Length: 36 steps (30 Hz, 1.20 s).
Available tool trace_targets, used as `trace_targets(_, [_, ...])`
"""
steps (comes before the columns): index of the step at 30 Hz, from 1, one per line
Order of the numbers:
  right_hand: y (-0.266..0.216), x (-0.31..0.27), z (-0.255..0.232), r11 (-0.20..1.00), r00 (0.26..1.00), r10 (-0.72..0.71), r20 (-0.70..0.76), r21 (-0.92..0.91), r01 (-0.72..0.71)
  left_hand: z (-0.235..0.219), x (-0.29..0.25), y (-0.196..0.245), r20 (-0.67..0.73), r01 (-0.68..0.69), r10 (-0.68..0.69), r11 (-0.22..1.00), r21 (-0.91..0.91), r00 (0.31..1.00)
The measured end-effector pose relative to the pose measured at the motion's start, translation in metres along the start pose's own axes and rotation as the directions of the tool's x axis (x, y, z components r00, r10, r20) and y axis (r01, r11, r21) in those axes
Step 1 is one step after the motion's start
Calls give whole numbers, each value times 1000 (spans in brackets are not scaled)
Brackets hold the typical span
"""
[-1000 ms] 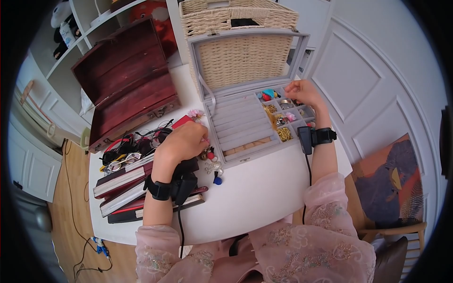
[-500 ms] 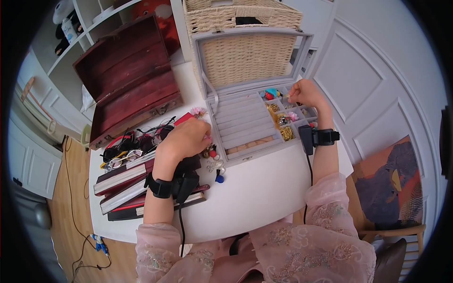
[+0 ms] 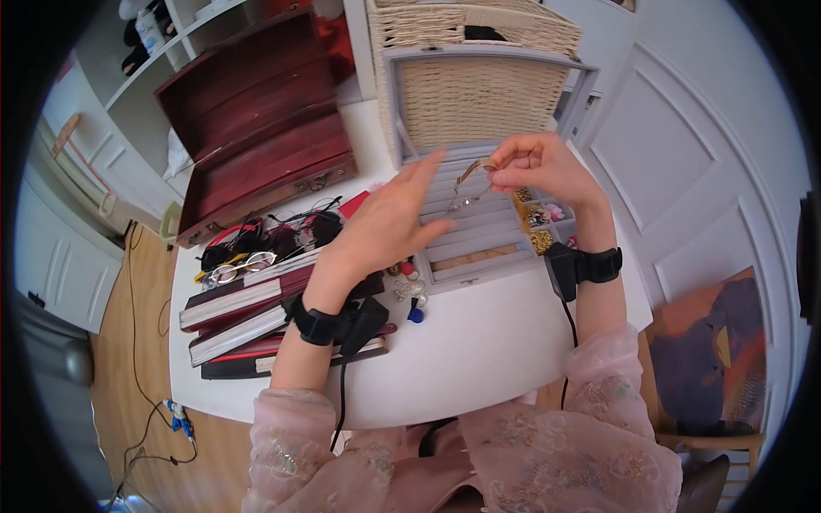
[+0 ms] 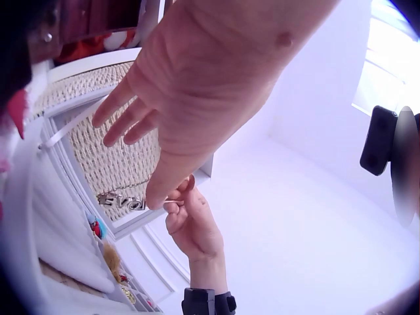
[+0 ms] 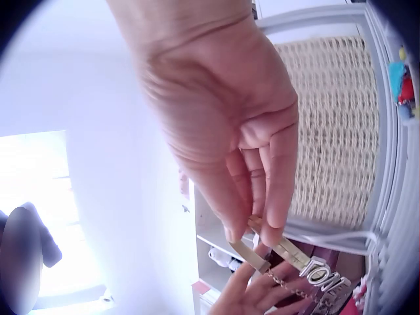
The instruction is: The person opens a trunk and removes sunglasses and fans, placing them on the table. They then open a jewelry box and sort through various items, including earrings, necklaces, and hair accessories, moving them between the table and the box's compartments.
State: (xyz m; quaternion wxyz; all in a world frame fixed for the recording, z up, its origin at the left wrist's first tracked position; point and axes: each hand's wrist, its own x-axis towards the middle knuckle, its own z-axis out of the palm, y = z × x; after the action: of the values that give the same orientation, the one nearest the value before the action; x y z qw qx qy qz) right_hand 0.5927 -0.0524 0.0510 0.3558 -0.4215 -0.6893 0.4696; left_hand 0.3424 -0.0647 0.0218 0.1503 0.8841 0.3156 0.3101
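Note:
My right hand [image 3: 547, 171] pinches a gold band bracelet [image 3: 473, 168] between thumb and fingertips, above the ridged rows of the grey jewellery box [image 3: 479, 278]. In the right wrist view the bracelet carries silver letters [image 5: 324, 278] and a thin chain. My left hand [image 3: 386, 224] is held over the box's left side with fingers stretched out, just left of the hanging bracelet, holding nothing. Gold chains [image 3: 542, 242] and a pink flower piece [image 3: 554, 212] lie in the box's right compartments.
A dark red case [image 3: 265, 158] stands with its lid up at the back left. Sunglasses and glasses [image 3: 248, 265] lie by stacked books [image 3: 248, 299]. Small trinkets [image 3: 414, 295] sit before the jewellery box; a wicker basket [image 3: 479, 94] stands behind it.
My right hand has moved left from the compartments, bringing the bracelet over the ridged rows. My left hand has risen from the trinkets, moved right and spread its fingers. The head view has shifted.

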Motion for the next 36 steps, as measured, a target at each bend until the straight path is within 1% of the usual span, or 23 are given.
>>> trace_targets(2, [-1,4,12,996,999,-10,42,91,6,2,1,1,-24,-8,8,1000,-18,1000])
trace_targets(4, [-5,5,22,993,998,-6,67,119,-2,1,3,4,93,73,-62,990,-117,994])
trace_targets(5, [-5,6,26,990,997,3,78,141,-14,2,3,5,53,23,-15,989,-146,998])
trace_targets(6, [-4,7,28,989,996,1,89,144,-14,1,4,5,50,33,-26,989,-142,998])
trace_targets(8, [-2,8,29,986,997,-1,75,169,-12,0,5,3,93,20,-8,991,-135,996])
trace_targets(9, [0,9,29,985,997,-1,81,171,-13,1,6,1,91,26,-14,991,-134,996])
trace_targets(11, [5,11,28,986,994,-26,105,165,8,2,6,-2,71,-53,58,996,-67,996])
trace_targets(15, [2,10,28,995,991,-1,135,98,-12,-5,3,-2,123,-26,34,998,-60,992])
trace_targets(18, [1,7,24,997,994,1,111,80,-10,-10,0,-7,131,-60,72,994,-95,989])
trace_targets(20, [0,5,17,1000,1000,-1,9,11,1,-16,0,-6,191,32,-20,998,-61,981])
trace_targets(21, [1,5,12,1000,1000,0,5,9,0,-19,0,-2,203,89,-75,994,-57,976])
trace_targets(22, [3,5,7,998,998,25,-54,-60,-28,-19,-1,-2,203,84,-70,995,-59,977])
trace_targets(23, [6,5,1,990,992,45,-114,-126,-60,-20,-1,-3,215,116,-108,993,-27,971])
trace_targets(24, [11,4,-5,990,992,45,-119,-128,-61,-20,-2,-4,225,148,-146,989,7,963])
trace_targets(26, [17,3,-16,975,983,28,-182,-210,-67,-17,-2,-9,239,125,-131,991,38,962])
trace_targets(27, [18,1,-22,975,982,30,-185,-211,-69,-15,-2,-11,255,106,-120,992,69,960])
trace_targets(29, [17,-3,-29,919,986,17,-168,-386,-82,-13,-2,-13,268,95,-116,991,89,957])
trace_targets(30, [18,-5,-33,918,985,17,-174,-388,-85,-12,-2,-13,279,86,-115,990,113,953])
trace_targets(31, [21,-6,-36,894,990,59,-129,-434,-110,-11,-1,-13,282,81,-109,991,111,953])
trace_targets(32, [23,-7,-38,868,991,103,-86,-479,-132,-10,-2,-13,290,123,-159,983,138,944])
trace_targets(33, [26,-7,-39,868,990,104,-93,-478,-136,-10,-2,-13,296,165,-209,972,166,932])
trace_targets(35, [28,-6,-38,781,968,248,-42,-583,-225,-10,-2,-12,279,188,-229,968,168,932])
trace_targets(36, [29,-6,-36,781,967,249,-47,-581,-229,-10,-3,-12,260,217,-257,961,170,931])
